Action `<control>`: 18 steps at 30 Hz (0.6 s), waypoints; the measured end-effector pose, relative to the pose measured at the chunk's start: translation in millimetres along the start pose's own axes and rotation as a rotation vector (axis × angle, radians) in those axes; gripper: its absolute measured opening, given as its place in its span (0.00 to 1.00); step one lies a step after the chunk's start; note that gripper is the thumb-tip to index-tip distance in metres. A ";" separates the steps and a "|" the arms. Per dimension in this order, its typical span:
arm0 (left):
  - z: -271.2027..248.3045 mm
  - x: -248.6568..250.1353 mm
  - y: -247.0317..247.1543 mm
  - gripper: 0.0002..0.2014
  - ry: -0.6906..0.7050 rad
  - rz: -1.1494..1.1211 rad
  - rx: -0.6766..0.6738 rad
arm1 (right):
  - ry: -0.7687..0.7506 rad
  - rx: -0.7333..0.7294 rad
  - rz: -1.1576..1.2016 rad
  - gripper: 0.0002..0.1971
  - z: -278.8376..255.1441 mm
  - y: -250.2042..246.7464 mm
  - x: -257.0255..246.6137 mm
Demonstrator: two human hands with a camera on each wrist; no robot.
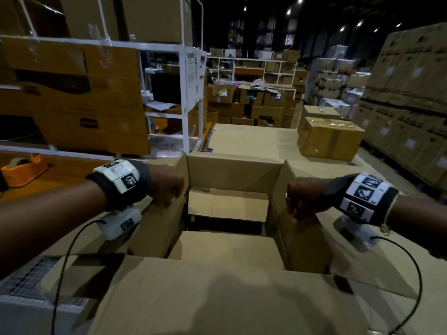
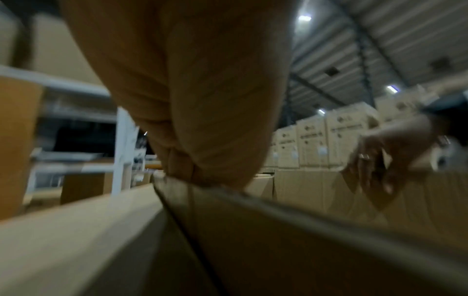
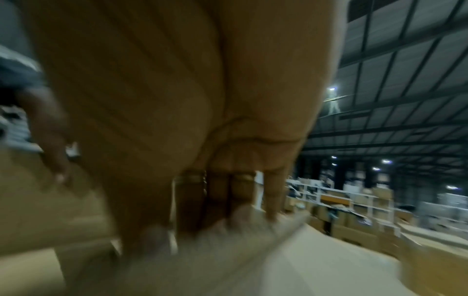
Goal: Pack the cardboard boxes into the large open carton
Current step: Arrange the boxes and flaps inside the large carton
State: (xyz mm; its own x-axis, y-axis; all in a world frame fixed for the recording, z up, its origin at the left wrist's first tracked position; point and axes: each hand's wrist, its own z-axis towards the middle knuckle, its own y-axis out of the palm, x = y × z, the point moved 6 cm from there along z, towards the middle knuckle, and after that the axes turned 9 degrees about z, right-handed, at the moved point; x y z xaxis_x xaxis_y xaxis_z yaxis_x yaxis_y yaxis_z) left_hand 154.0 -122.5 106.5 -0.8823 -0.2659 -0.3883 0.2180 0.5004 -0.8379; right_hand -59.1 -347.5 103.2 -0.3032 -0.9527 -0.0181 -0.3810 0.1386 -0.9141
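The large open carton stands in front of me with its flaps up. My left hand grips the top edge of the left flap, fingers curled over it; the left wrist view shows that hand on the flap edge. The right flap is gripped the same way by my right hand, whose ringed fingers hook over blurred cardboard. Inside, one plain cardboard box lies at the near side and another at the far side.
A sealed taped box sits on the cardboard surface at the back right. An orange tape dispenser lies at the left. A white rack with cartons stands behind it. Stacked cartons line the right. The near flap folds toward me.
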 end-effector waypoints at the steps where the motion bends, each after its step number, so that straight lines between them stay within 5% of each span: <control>1: -3.0 -4.2 4.3 0.20 0.007 -0.016 0.007 | 0.023 0.018 0.030 0.12 -5.5 3.7 7.2; 5: -13.0 -11.1 19.0 0.18 0.043 -0.038 0.025 | 0.021 0.090 0.066 0.13 -16.0 8.9 13.2; 18: -3.2 24.6 -1.7 0.23 0.028 0.056 -0.068 | -0.057 -0.048 -0.059 0.23 16.0 -2.0 -41.7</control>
State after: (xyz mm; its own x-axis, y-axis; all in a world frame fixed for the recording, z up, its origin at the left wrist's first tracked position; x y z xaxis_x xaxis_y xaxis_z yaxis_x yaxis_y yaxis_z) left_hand 130.6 -127.2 99.6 -0.8810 -0.2132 -0.4224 0.2395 0.5690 -0.7867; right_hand -31.7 -312.5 99.2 -0.2291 -0.9733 0.0113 -0.4387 0.0929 -0.8938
